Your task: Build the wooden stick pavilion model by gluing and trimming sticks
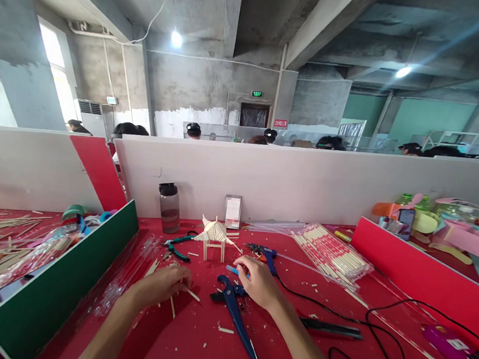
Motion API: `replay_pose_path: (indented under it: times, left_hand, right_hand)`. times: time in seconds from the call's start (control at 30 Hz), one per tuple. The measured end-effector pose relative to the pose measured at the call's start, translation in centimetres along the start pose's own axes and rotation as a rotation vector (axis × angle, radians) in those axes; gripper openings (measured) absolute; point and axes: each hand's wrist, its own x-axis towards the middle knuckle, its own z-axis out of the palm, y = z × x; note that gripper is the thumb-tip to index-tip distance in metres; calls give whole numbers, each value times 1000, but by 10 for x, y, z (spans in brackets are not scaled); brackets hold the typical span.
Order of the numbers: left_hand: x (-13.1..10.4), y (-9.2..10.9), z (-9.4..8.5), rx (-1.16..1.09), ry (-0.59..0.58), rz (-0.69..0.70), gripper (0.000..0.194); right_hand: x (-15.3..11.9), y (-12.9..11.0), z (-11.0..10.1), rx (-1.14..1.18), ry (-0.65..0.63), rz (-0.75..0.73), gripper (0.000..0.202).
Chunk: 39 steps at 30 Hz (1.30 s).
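A small pavilion of pale sticks (214, 236) stands on the red table, with a pointed roof on thin legs. My left hand (169, 283) is at its near left, fingers closed on a short pale stick (192, 295). To the near right of the model, my right hand (257, 279) has its fingers bent together around a blue pen-like item (232, 269). Between my hands lies a dark blue cutter (237, 318). Green-handled pliers (178, 252) rest left of the model, and a blue glue gun (268, 256) lies right of it.
A water bottle (169, 209) stands behind. Green (65, 280) and red (423, 283) dividers flank the workspace. Bagged sticks (330, 255) lie at the back right. A black cable (372, 324) crosses the right side near a purple power strip (454, 351). Several people sit beyond the white partition (309, 182).
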Motion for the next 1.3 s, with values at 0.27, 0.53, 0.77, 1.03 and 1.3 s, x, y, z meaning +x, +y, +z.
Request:
replay_pose_path:
  times: [0.27,0.53,0.77,1.03,1.3]
  left_hand:
    - [11,27,2,-130,277,17,19]
    - [23,43,19,-351,487,55,16]
    - [31,55,33,-501,535,52,19]
    - [33,64,41,-577,544,65,24]
    - [35,66,45,-607,530,36,24]
  right_hand:
    - [-6,-29,11,90,-145,-47,14]
    - [-7,-42,19,66,-138,-41,13]
    - [-6,-40,22,19,-117,-17,8]
    - [-6,-43,21,22,-102,-33,7]
    - [-7,-37,29,94,-68,15,7]
